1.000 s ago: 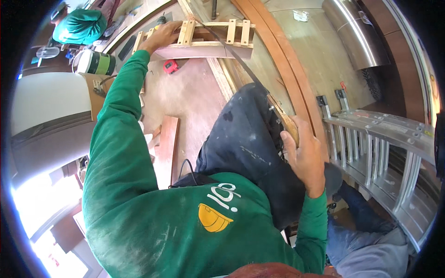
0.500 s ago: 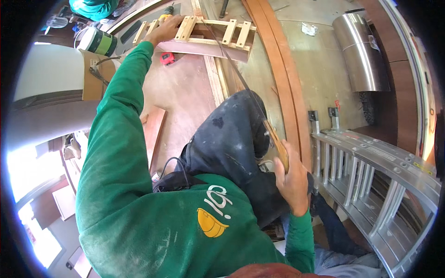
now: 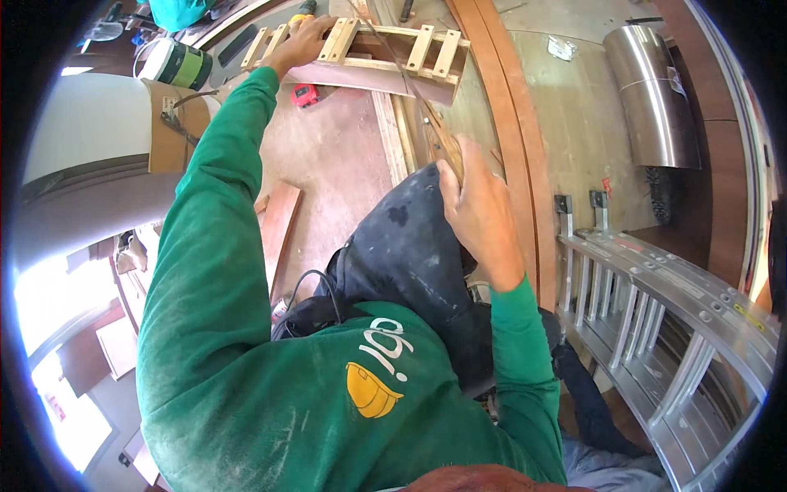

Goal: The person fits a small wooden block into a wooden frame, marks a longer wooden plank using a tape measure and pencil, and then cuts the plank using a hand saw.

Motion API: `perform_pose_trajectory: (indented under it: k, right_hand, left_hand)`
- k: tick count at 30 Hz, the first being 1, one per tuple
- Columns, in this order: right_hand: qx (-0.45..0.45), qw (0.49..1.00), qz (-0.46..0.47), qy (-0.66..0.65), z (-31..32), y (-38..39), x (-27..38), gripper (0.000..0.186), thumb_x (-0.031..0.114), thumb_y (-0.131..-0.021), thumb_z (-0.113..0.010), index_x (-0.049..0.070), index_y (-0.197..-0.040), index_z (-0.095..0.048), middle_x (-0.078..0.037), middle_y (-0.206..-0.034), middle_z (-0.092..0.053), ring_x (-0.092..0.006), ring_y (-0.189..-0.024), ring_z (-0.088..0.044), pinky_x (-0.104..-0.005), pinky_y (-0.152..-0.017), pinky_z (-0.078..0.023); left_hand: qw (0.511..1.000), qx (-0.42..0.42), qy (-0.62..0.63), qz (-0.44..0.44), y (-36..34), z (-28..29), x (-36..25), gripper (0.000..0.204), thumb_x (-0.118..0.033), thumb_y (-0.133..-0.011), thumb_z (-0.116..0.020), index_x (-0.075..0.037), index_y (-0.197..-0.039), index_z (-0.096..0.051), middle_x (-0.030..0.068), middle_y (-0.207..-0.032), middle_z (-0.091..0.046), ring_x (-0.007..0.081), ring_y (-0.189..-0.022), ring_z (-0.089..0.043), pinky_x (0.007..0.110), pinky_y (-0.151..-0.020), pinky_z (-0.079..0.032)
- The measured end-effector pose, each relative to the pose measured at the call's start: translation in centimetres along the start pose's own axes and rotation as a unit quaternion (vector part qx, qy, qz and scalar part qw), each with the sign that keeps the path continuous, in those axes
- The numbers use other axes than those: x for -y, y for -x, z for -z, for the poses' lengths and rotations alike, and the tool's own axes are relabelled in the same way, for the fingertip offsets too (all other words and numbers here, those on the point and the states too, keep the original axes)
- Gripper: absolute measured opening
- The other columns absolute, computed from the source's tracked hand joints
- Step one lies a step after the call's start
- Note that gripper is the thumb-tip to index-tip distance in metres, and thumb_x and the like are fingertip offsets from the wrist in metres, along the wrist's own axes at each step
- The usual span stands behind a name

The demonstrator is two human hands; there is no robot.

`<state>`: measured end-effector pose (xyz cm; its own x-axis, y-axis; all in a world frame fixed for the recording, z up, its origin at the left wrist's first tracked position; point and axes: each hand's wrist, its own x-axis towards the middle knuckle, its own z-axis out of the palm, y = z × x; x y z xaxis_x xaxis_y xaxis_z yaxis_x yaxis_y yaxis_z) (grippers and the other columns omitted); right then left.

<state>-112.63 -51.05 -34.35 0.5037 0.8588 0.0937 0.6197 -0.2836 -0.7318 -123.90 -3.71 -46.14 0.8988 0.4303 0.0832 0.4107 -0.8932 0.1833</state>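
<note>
My left hand stretches far forward and grips the left end of a ladder-like wooden frame lying on a plywood surface. My right hand is closed on the wooden handle of a handsaw. The saw's thin blade runs up and left across the frame. My right hand rests against my raised knee in dark, dusty trousers. Both arms are in green sleeves.
Long curved brown wooden strips run beside the frame. A red tape measure lies below the frame. A green-and-white canister stands at left and a short plank lies nearby. An aluminium ladder and a steel duct are at right.
My right hand has pushed the saw forward and up, from beside my thigh toward the frame. My left hand has stayed on the frame's left end.
</note>
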Motion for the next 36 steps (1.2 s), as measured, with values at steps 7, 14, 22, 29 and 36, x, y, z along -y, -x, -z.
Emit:
perform_pose_trajectory:
  k: [7,14,22,29,36]
  right_hand:
    - [-0.007,1.0,0.001,-0.023,0.7,1.9,-1.1,0.047,0.022,-0.1,-0.066,0.002,-0.14,-0.051,-0.031,-0.106,-0.071,-0.0523,-0.092,-0.068,-0.0581,-0.075,-0.054]
    - [0.044,0.996,-0.07,0.014,7.1,12.6,0.1,0.052,0.011,-0.098,-0.069,0.006,-0.146,-0.051,-0.029,-0.122,-0.069,-0.0473,-0.108,-0.069,-0.0499,-0.087,-0.058]
    - [-0.01,1.0,0.015,0.007,-0.7,-0.6,-1.6,0.045,0.019,-0.099,-0.068,0.001,-0.138,-0.053,-0.033,-0.103,-0.069,-0.052,-0.093,-0.067,-0.0581,-0.075,-0.053]
    - [0.0,1.0,0.009,-0.019,-0.2,1.1,-1.8,0.045,0.016,-0.1,-0.067,0.001,-0.139,-0.052,-0.033,-0.109,-0.068,-0.0513,-0.098,-0.067,-0.0564,-0.079,-0.054]
    - [0.056,0.994,-0.096,0.018,6.7,12.4,-0.4,0.049,0.014,-0.099,-0.068,0.003,-0.144,-0.051,-0.03,-0.121,-0.068,-0.0475,-0.106,-0.069,-0.051,-0.084,-0.057]
  left_hand:
    - [0.995,0.038,0.087,0.028,-0.1,1.2,-1.3,0.041,-0.033,-0.102,-0.057,-0.009,-0.134,-0.063,0.0222,-0.137,-0.06,0.0388,-0.133,-0.052,0.045,-0.113,-0.04]
    - [0.994,-0.009,0.106,-0.011,1.0,-0.4,0.8,0.042,-0.03,-0.098,-0.062,-0.008,-0.133,-0.063,0.022,-0.134,-0.062,0.037,-0.132,-0.054,0.046,-0.112,-0.04]
    - [0.995,-0.003,0.099,-0.016,0.4,2.7,-2.9,0.036,-0.029,-0.096,-0.064,-0.006,-0.124,-0.069,0.0206,-0.123,-0.068,0.038,-0.12,-0.06,0.047,-0.106,-0.044]
    - [0.994,-0.007,0.106,-0.017,0.5,2.2,-2.7,0.035,-0.027,-0.098,-0.06,-0.006,-0.126,-0.066,0.0207,-0.123,-0.066,0.0395,-0.12,-0.058,0.047,-0.105,-0.044]
    - [0.993,-0.057,0.096,-0.047,0.5,-0.7,-0.1,0.034,-0.027,-0.098,-0.059,-0.005,-0.123,-0.065,0.0214,-0.121,-0.065,0.0414,-0.118,-0.059,0.048,-0.104,-0.044]
